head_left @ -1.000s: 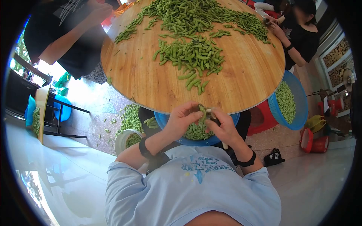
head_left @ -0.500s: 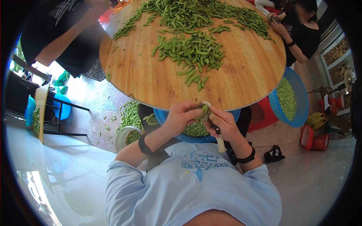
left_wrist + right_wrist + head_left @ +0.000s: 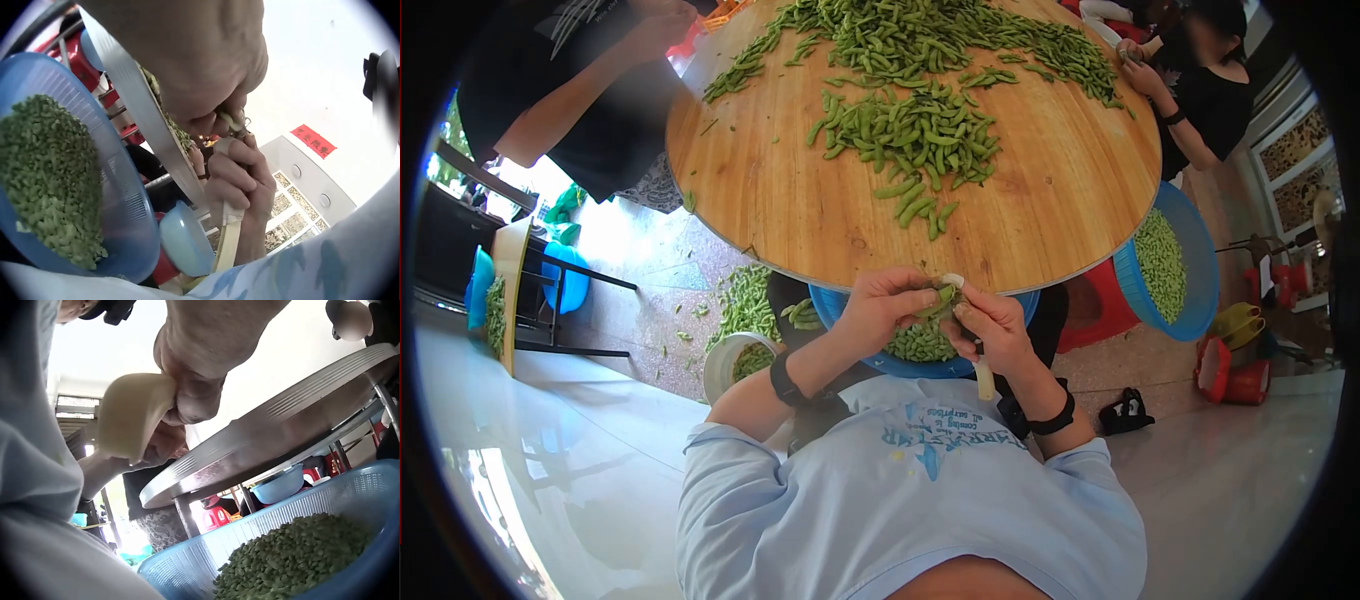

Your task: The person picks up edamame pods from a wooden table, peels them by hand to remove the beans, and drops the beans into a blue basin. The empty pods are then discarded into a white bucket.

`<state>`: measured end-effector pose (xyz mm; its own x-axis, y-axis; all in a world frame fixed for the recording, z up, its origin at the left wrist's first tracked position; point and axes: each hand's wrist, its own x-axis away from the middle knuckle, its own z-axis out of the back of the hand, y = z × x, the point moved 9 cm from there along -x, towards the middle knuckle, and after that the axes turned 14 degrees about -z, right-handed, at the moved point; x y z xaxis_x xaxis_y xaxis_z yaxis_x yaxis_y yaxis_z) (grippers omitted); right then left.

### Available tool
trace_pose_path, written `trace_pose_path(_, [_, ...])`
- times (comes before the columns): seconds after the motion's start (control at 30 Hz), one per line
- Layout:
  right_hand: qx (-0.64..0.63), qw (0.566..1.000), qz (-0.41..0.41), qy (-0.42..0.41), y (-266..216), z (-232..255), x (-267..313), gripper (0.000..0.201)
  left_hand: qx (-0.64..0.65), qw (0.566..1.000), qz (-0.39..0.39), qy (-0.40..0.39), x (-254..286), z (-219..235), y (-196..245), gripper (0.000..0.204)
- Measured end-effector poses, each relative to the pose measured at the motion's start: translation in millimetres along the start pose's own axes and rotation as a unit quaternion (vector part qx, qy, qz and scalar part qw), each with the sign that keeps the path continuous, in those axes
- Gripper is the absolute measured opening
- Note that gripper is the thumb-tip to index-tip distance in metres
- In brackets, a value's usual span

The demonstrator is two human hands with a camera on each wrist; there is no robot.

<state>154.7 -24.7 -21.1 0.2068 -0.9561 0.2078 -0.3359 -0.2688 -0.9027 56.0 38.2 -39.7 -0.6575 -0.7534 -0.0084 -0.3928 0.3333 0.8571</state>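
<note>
Both hands meet over a blue basket [image 3: 847, 322] of shelled green beans, just below the round wooden table's [image 3: 800, 225] near edge. My left hand [image 3: 885, 308] pinches a green pod [image 3: 941, 297] at its fingertips. My right hand [image 3: 992, 325] grips a cream-handled tool [image 3: 983, 378], its working end at the pod and hidden by fingers. From the left wrist, the left hand [image 3: 200, 69] sits above the right hand [image 3: 240, 181] and the handle [image 3: 228, 240]. The right wrist view shows the right hand [image 3: 200, 362] around the handle [image 3: 134, 415], with beans [image 3: 300, 556] below.
A heap of pods [image 3: 910, 130] covers the table's middle and far side. Two other people work at its far left [image 3: 570, 90] and far right [image 3: 1200, 90]. A second blue basket [image 3: 1190, 290] of beans stands right. A white bucket [image 3: 735, 365] and scattered pods lie on the floor left.
The hands have stayed together over the basket and edged slightly right. The cream handle now shows below my right hand, where it was hidden a second ago.
</note>
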Motion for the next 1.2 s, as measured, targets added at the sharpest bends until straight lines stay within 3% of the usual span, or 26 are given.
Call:
trace_pose_path(0.13, [0.004, 1.0, 0.006, -0.03, -3.3, -0.5, 2.4, 0.034, 0.119, 0.991, 0.056, -0.034, 3.8, -7.6, -10.4, 0.012])
trace_pose_path(0.17, [0.149, 0.986, 0.071, 0.015, -13.3, 0.4, 3.3, 0.035, 0.12, 0.991, 0.057, -0.033, 3.8, -8.7, -11.0, 0.012])
trace_pose_path(0.2, [0.29, 0.946, 0.134, 0.059, -21.1, -2.6, 7.5, 0.036, 0.062, 0.997, 0.047, -0.013, 2.3, -5.7, -11.3, 0.01])
trace_pose_path(0.27, [0.284, 0.946, 0.131, 0.086, -18.5, -1.8, 9.1, 0.037, 0.003, 0.999, 0.034, 0.004, -1.1, -8.4, -8.9, 0.008])
trace_pose_path(0.33, [0.278, 0.946, 0.126, 0.109, -18.6, -0.5, 7.7, 0.038, -0.12, 0.992, -0.035, 0.019, -2.7, -9.7, 3.7, 0.006])
trace_pose_path(0.43, [0.314, 0.914, 0.183, 0.179, -30.3, 3.4, 14.1, 0.032, -0.164, 0.984, -0.064, 0.008, -5.4, -8.2, 2.1, 0.007])
trace_pose_path(0.53, [0.355, 0.882, 0.232, 0.205, -34.0, 2.0, 19.4, 0.026, -0.174, 0.984, -0.044, -0.002, -3.4, -7.9, 1.1, 0.008])
trace_pose_path(0.6, [0.272, 0.929, 0.159, 0.196, -26.3, 14.8, 12.8, 0.024, -0.196, 0.98, -0.013, -0.027, 1.8, -8.3, 6.2, 0.009])
trace_pose_path(0.63, [0.272, 0.928, 0.16, 0.196, -28.9, 17.2, 14.5, 0.024, -0.217, 0.975, 0.018, -0.052, 6.5, -8.4, 8.5, 0.011])
trace_pose_path(0.7, [0.358, 0.908, 0.139, 0.167, -29.0, 12.2, 15.8, 0.025, -0.432, 0.891, -0.094, -0.106, 17.7, -4.9, 50.6, 0.013])
trace_pose_path(0.77, [0.385, 0.901, 0.142, 0.138, -29.4, 6.4, 19.2, 0.025, -0.661, 0.712, -0.164, -0.171, 33.3, -1.5, 83.3, 0.012])
trace_pose_path(0.8, [0.413, 0.893, 0.143, 0.106, -26.7, -1.2, 19.7, 0.025, -0.662, 0.71, -0.164, -0.173, 36.0, -1.2, 93.6, 0.012])
trace_pose_path(0.87, [0.394, 0.901, 0.141, 0.114, -24.5, -0.9, 19.1, 0.026, -0.765, 0.617, -0.113, -0.146, 36.5, 8.7, 108.2, 0.011])
trace_pose_path(0.9, [0.376, 0.908, 0.138, 0.123, -24.0, 1.0, 15.7, 0.028, -0.748, 0.625, -0.182, -0.134, 29.0, -1.1, 118.3, 0.011])
trace_pose_path(0.93, [0.376, 0.908, 0.141, 0.12, -22.9, 0.2, 11.9, 0.028, -0.75, 0.623, -0.182, -0.131, 17.7, -1.7, 115.0, 0.011])
trace_pose_path(1.0, [0.353, 0.922, 0.133, 0.093, -17.9, -1.7, 7.2, 0.03, -0.681, 0.68, -0.248, -0.108, -6.0, -6.4, 107.9, 0.012])
trace_pose_path(1.1, [0.37, 0.909, 0.166, 0.096, -29.2, -9.3, 7.2, 0.033, -0.663, 0.684, -0.28, -0.121, -46.7, -14.1, 80.9, 0.015])
trace_pose_path(1.13, [0.373, 0.909, 0.163, 0.093, -30.5, -9.6, 10.0, 0.033, -0.703, 0.654, -0.261, -0.104, -59.7, -8.9, 70.5, 0.015])
trace_pose_path(1.17, [0.301, 0.944, 0.096, 0.092, -23.8, -1.0, 8.5, 0.034, -0.741, 0.62, -0.242, -0.086, -68.9, -1.8, 64.5, 0.016])
trace_pose_path(1.2, [0.226, 0.97, 0.027, 0.09, -15.0, 7.2, 6.7, 0.035, -0.74, 0.622, -0.242, -0.083, -73.6, -0.2, 65.7, 0.016])
